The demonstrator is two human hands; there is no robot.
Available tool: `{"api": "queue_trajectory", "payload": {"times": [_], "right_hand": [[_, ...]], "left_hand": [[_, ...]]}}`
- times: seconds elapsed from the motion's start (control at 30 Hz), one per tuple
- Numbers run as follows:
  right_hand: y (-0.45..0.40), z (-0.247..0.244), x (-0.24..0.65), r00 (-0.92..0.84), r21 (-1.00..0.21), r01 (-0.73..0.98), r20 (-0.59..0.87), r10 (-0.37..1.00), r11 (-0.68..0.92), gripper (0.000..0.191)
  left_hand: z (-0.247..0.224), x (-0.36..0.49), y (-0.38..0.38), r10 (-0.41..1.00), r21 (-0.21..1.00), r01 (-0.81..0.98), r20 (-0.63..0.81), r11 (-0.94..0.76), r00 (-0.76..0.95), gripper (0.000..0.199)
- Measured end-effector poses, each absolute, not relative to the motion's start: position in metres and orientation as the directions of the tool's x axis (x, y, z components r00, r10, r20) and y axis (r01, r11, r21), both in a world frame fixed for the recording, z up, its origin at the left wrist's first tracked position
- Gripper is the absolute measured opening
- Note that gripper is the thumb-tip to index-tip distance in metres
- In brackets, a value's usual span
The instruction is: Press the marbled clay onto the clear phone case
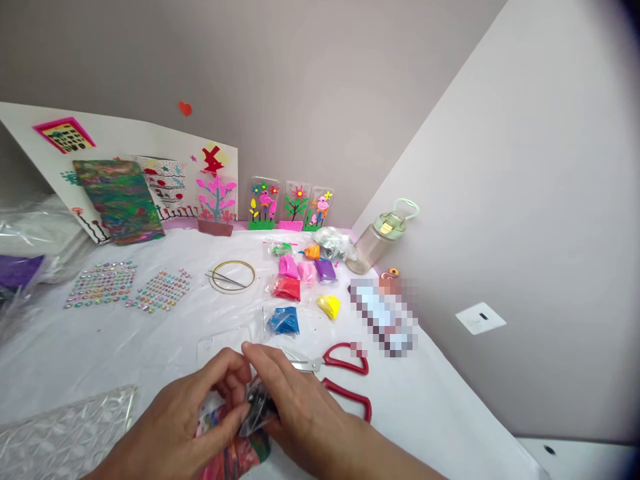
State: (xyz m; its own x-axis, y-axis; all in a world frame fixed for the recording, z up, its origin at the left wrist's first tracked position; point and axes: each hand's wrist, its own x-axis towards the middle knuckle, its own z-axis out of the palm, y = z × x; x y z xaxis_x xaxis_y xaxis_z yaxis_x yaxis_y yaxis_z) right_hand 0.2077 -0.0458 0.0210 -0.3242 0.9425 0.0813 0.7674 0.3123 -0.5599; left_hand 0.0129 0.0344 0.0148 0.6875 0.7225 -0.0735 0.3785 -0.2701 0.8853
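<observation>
A small clear bag of black clay [260, 407] is held between both hands near the bottom middle of the head view. My left hand [200, 413] pinches the bag's left side with thumb and curled fingers. My right hand [300, 400] wraps round its right side, the fingers partly covering it. Beneath the hands lies a red, multicoloured swirled piece [233, 457], partly hidden. Red-handled scissors [345, 370] lie open just right of my right hand, their blades partly covered by it. A clear case [220, 339] lies behind my left hand.
Bags of coloured clay, including blue [284, 321] and yellow [329, 307], lie beyond the hands. Gem sheets [103, 285], a gold ring [233, 275] with tweezers, and a textured clear sheet [65, 437] are leftward. A bottle [377, 241] and decorated cases [263, 203] stand behind.
</observation>
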Motion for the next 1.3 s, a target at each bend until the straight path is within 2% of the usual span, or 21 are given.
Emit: {"api": "queue_trajectory", "payload": {"times": [0.1, 0.2, 0.27, 0.37, 0.5, 0.6, 0.67, 0.77, 0.87, 0.93, 1.07, 1.13, 1.23, 1.3], "right_hand": [[-0.045, 0.019, 0.209, -0.199, -0.558, 0.797, 0.12, 0.973, 0.232, 0.092], [-0.044, 0.02, 0.211, -0.111, -0.633, 0.747, 0.183, 0.977, 0.203, 0.046], [-0.042, 0.024, 0.211, -0.087, -0.702, 0.676, 0.225, 0.97, 0.223, 0.025], [-0.04, 0.03, 0.211, 0.002, -0.793, 0.589, 0.197, 0.98, 0.158, 0.018], [-0.041, 0.027, 0.209, 0.035, -0.788, 0.604, 0.18, 0.983, 0.123, 0.019], [-0.043, 0.02, 0.208, -0.07, -0.687, 0.685, 0.268, 0.961, 0.242, 0.023], [-0.045, 0.019, 0.207, -0.173, -0.588, 0.736, 0.317, 0.933, 0.336, 0.026], [-0.047, 0.021, 0.206, -0.234, -0.519, 0.763, 0.335, 0.913, 0.386, 0.031], [-0.049, 0.023, 0.207, -0.218, -0.554, 0.744, 0.328, 0.919, 0.374, 0.048], [-0.05, 0.022, 0.206, -0.241, -0.606, 0.707, 0.28, 0.929, 0.366, 0.059], [-0.052, 0.018, 0.203, -0.241, -0.707, 0.628, 0.22, 0.945, 0.325, 0.051], [-0.052, 0.02, 0.202, -0.246, -0.714, 0.606, 0.25, 0.936, 0.35, 0.057], [-0.051, 0.025, 0.2, -0.338, -0.636, 0.641, 0.271, 0.901, 0.431, 0.063], [-0.051, 0.028, 0.201, -0.355, -0.57, 0.681, 0.293, 0.888, 0.46, 0.049]], "left_hand": [[0.014, 0.012, 0.037, 0.735, 0.891, 0.375, -0.073, -0.255, 0.674, 0.006], [0.015, 0.01, 0.043, 0.763, 0.91, 0.344, -0.048, -0.233, 0.645, 0.011], [0.018, 0.008, 0.047, 0.76, 0.928, 0.307, -0.042, -0.211, 0.649, 0.019], [0.019, 0.005, 0.054, 0.734, 0.937, 0.279, -0.038, -0.209, 0.678, 0.024], [0.011, 0.0, 0.055, 0.712, 0.867, 0.293, 0.096, -0.403, 0.696, 0.023], [0.007, -0.003, 0.053, 0.659, 0.728, 0.282, 0.298, -0.625, 0.691, 0.025], [0.008, -0.003, 0.05, 0.628, 0.666, 0.276, 0.37, -0.694, 0.685, 0.023], [0.015, -0.001, 0.048, 0.653, 0.733, 0.289, 0.27, -0.616, 0.707, 0.019], [0.021, 0.003, 0.046, 0.655, 0.818, 0.298, 0.122, -0.492, 0.746, 0.02], [0.021, 0.005, 0.045, 0.635, 0.834, 0.297, 0.079, -0.464, 0.768, 0.023], [0.012, 0.005, 0.042, 0.645, 0.846, 0.311, 0.05, -0.433, 0.763, 0.021], [0.007, 0.005, 0.041, 0.681, 0.872, 0.32, 0.021, -0.37, 0.732, 0.018], [0.006, 0.006, 0.04, 0.711, 0.92, 0.335, -0.099, -0.201, 0.696, 0.018], [0.01, 0.007, 0.039, 0.67, 0.935, 0.339, -0.188, -0.101, 0.719, 0.02]]}}
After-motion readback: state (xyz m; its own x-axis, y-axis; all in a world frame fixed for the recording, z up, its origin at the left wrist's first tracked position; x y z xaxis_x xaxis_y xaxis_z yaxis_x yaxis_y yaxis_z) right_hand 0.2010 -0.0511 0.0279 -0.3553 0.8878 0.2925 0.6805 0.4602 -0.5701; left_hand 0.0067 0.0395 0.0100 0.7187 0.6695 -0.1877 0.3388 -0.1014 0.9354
